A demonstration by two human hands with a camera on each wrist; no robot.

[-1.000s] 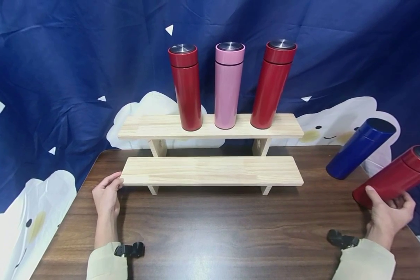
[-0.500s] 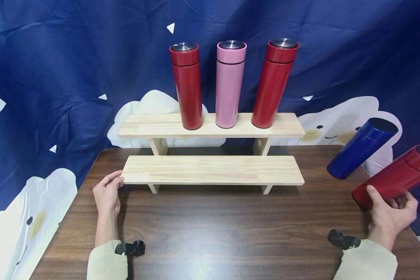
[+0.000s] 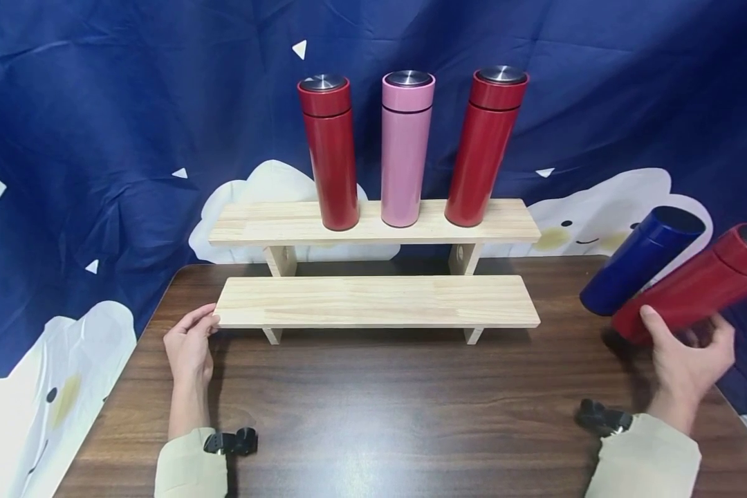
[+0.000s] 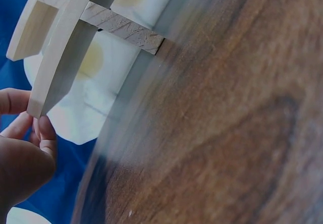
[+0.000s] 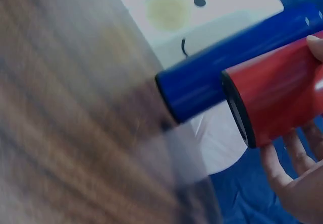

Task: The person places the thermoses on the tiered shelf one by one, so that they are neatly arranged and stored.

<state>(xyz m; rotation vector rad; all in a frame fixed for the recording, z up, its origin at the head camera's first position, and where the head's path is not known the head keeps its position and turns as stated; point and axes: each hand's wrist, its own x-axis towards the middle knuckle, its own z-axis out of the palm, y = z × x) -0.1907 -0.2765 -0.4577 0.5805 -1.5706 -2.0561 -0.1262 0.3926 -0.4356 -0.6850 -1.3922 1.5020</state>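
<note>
At the right, my right hand [image 3: 687,360] grips a red thermos flask [image 3: 700,287] low on its body, thumb on the near side. The flask tilts in this view, its steel lid at the upper right, its base raised over a shadow on the table. Close beside it a blue thermos flask [image 3: 638,263] stands on the table; the red one partly overlaps it in the right wrist view. On the left, my left hand [image 3: 189,346] pinches the left end of the lower board [image 3: 373,302] of a pale wooden two-step rack, as the left wrist view [image 4: 28,158] confirms.
On the upper board [image 3: 255,223] stand a red flask [image 3: 331,159], a pink flask [image 3: 406,159] and another red flask [image 3: 487,152], spaced apart. The brown wooden table [image 3: 373,415] runs in front of the rack. A blue cloth backdrop [image 3: 131,104] hangs behind.
My right hand has lifted the red flask off the table and brought it slightly up and left, nearer the blue flask. The left hand keeps its place on the board.
</note>
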